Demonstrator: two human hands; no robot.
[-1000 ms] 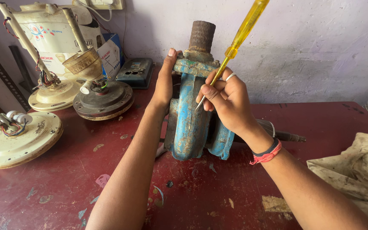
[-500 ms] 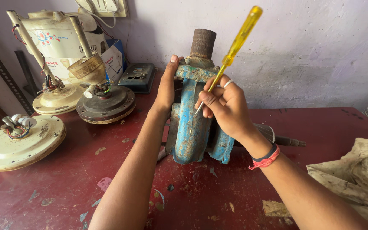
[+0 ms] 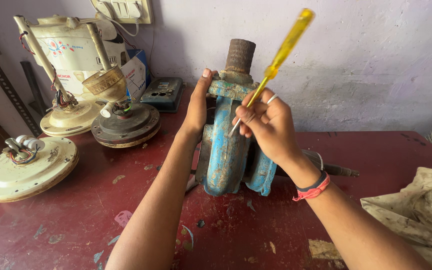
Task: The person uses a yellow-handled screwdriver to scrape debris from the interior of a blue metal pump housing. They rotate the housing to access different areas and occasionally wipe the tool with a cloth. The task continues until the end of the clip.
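Note:
A worn blue pump housing [image 3: 224, 155] with a rusty pipe stub [image 3: 240, 55] on top stands upright on the red table [image 3: 101, 220]. My left hand [image 3: 198, 102] grips its upper left side, fingers over the top flange. My right hand [image 3: 268, 125] holds a yellow-handled screwdriver [image 3: 286, 47] against the housing's right face; the handle slants up to the right and the metal tip points down-left at the blue body. A ring sits on one finger and a red and black band on the right wrist.
Several ceiling fan motors stand at the left: a cream disc [image 3: 23, 167], a dark one [image 3: 126, 125] and a cream one with a rod [image 3: 68, 117]. A dark switch box [image 3: 163, 92] lies by the wall. A dirty cloth [image 3: 421, 210] lies at right.
The view has shifted slightly. Both hands stay on the pump housing, and the screwdriver handle has tilted a little.

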